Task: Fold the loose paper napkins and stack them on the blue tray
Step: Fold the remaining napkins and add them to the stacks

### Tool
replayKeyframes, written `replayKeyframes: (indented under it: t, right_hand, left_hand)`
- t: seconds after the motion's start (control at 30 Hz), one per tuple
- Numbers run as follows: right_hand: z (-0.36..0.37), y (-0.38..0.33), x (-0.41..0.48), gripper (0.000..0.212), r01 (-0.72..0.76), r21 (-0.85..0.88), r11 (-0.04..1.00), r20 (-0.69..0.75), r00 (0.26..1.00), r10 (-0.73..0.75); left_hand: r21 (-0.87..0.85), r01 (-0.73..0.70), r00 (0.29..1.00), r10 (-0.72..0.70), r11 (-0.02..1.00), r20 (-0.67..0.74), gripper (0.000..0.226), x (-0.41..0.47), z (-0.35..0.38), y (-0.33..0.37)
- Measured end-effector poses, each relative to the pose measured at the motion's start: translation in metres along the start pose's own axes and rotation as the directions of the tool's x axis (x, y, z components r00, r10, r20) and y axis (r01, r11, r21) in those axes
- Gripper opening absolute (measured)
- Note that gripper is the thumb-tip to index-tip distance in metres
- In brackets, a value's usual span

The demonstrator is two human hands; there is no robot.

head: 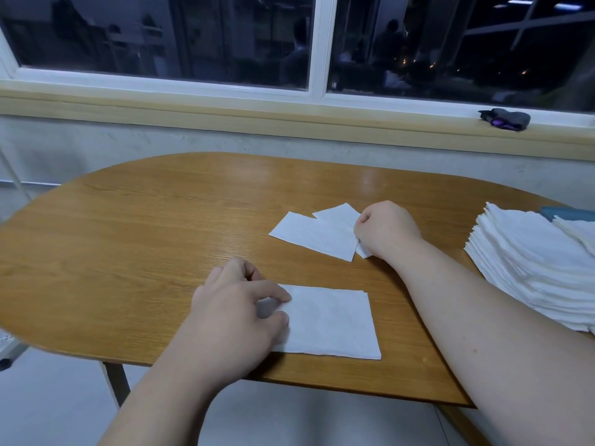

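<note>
Right of the right hand (386, 230), one tall napkin stack (528, 262) sits on what looks like the blue tray (570, 214), though only a corner shows. Two loose napkins overlap at that hand: the front napkin (309, 233) lies flat, and the curled fingers pinch the rear napkin (338, 214). The left hand (231, 313) pinches the left edge of one folded napkin (331, 320).

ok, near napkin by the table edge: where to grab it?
Probably pinch the near napkin at its free right short edge, coming from the right: it lies flat, the left hand holds its left end, and the stack sits rightward.
</note>
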State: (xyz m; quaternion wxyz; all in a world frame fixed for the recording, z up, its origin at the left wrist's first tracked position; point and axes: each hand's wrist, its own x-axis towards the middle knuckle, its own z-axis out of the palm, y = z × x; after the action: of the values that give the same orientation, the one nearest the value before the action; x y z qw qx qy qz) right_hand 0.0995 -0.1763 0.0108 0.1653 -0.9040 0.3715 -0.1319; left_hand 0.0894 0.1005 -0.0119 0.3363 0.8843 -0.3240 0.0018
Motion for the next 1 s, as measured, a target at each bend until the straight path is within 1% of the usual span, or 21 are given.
replayKeyframes:
  t: [0.1, 0.27, 0.37, 0.47, 0.6, 0.63, 0.7, 0.77, 0.83, 1.0]
  right_hand:
    - [-0.002, 0.0, -0.004, 0.029, 0.052, -0.032, 0.998, -0.041, 0.998, -0.053]
    - [-0.006, 0.0, -0.008, 0.031, 0.133, -0.129, 0.983, -0.115, 0.982, -0.148]
    - [-0.013, 0.002, -0.015, 0.03, 0.207, -0.12, 0.971, -0.196, 0.954, -0.227]
    - [-0.024, 0.008, -0.024, 0.027, 0.28, -0.1, 0.955, -0.245, 0.923, -0.297]
    - [-0.039, 0.022, -0.045, 0.024, 0.378, -0.077, 0.923, -0.332, 0.863, -0.381]
    - [-0.041, 0.027, -0.05, 0.022, 0.401, -0.083, 0.912, -0.37, 0.838, -0.402]
    - [-0.045, 0.037, -0.062, 0.017, 0.454, -0.136, 0.88, -0.458, 0.759, -0.463]
    - [-0.049, 0.046, -0.072, 0.013, 0.478, -0.194, 0.856, -0.498, 0.704, -0.506]
    - [-0.054, 0.054, -0.082, 0.012, 0.483, -0.204, 0.851, -0.499, 0.697, -0.515]
    - [-0.061, 0.069, -0.1, 0.013, 0.453, -0.201, 0.869, -0.477, 0.729, -0.49]
  left_hand:
    - [0.003, -0.005, 1.0, 0.005, 1.0, -0.001, 0.015, 0.0, 0.0, 0.0]
    - [0.002, -0.01, 1.0, 0.01, 1.0, -0.001, 0.016, 0.0, 0.0, -0.001]
    - [-0.007, -0.006, 1.0, 0.006, 1.0, -0.006, 0.016, -0.001, -0.001, 0.0]
    - [-0.011, 0.001, 1.0, -0.001, 1.0, -0.003, 0.017, -0.001, -0.002, 0.002]
    - [0.013, 0.007, 1.0, -0.007, 1.0, 0.005, 0.016, -0.001, -0.002, 0.003]
    - [0.02, 0.006, 1.0, -0.006, 1.0, 0.004, 0.016, -0.001, -0.003, 0.004]
    - [0.025, 0.007, 1.0, -0.007, 1.0, 0.003, 0.016, -0.002, -0.003, 0.005]
    - [0.026, 0.012, 1.0, -0.012, 1.0, 0.002, 0.016, -0.003, -0.003, 0.007]
    - [0.044, 0.014, 1.0, -0.014, 0.999, 0.001, 0.016, -0.003, -0.004, 0.009]
    - [0.13, 0.013, 1.0, -0.014, 0.991, 0.003, 0.019, -0.003, -0.004, 0.013]
